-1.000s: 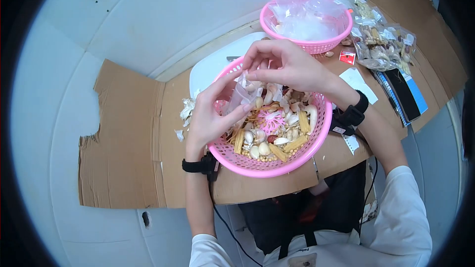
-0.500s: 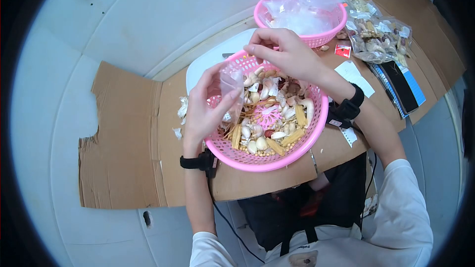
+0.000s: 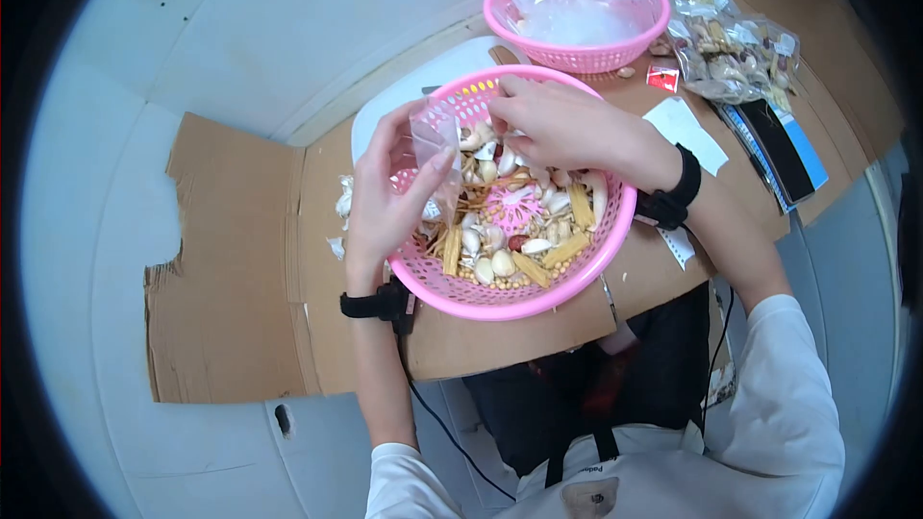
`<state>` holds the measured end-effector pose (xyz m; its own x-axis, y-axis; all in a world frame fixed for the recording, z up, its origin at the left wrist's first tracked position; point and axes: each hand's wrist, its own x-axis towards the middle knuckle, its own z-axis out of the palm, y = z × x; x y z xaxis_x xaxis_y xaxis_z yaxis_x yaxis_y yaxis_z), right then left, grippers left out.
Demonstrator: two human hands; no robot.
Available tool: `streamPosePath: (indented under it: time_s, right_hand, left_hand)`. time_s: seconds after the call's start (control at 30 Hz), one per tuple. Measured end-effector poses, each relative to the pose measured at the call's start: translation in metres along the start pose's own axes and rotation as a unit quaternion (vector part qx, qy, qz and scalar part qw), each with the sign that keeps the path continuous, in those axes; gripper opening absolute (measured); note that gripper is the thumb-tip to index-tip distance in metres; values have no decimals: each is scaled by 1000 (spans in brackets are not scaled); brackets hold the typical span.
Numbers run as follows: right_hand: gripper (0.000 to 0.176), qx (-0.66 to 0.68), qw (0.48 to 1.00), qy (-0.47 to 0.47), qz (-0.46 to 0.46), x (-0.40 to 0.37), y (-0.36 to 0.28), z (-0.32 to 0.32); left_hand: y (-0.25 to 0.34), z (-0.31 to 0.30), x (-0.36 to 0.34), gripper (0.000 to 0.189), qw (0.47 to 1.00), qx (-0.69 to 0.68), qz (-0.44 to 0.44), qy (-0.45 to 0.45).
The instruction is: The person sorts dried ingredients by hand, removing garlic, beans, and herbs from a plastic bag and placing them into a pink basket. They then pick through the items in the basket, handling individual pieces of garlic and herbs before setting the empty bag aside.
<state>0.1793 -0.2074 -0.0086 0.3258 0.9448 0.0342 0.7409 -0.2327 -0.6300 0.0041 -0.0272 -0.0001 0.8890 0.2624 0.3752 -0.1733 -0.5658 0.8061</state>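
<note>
A pink plastic basket [image 3: 538, 303] sits on flattened cardboard [image 3: 231, 298] in front of me. It holds garlic cloves, yellow sticks, soybeans and other dried bits. My left hand [image 3: 385, 202] holds a small clear plastic bag [image 3: 433, 139] upright over the basket's left rim. My right hand [image 3: 558, 125] reaches down into the far side of the basket, fingers curled among the pale pieces. What the fingers hold is hidden. Both wrists wear black bands.
A second pink basket [image 3: 577, 53] with clear bags stands behind. Filled packets [image 3: 731, 48] lie at the back right, beside a small red box [image 3: 662, 78], a white slip [image 3: 685, 130] and a blue-black item [image 3: 781, 144]. A white tray [image 3: 394, 120] lies under the near basket. Garlic skins [image 3: 342, 204] lie left.
My right hand has dropped from above the basket down into its contents. My left hand with the bag has shifted slightly left and up. The view has tilted a little.
</note>
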Motion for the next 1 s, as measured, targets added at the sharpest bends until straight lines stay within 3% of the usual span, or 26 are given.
streamPosePath:
  time_s: [0.07,0.43,0.5,1.0]
  right_hand:
    - [14,-70,995,34,-67,11,16,8]
    - [15,15,997,-49,-52,1,-6,-4]
    - [19,17,989,-52,-137,5,1,1]
    - [21,-64,985,-125,-101,4,-5,-2]
  left_hand:
    - [0,-1,0,57,1000,0,-1,-3]
    - [0,-1,1,56,1000,-5,-7,-3]
    - [0,-2,2,56,1000,4,-1,-5]
    - [-2,-1,1,57,1000,10,3,-6]
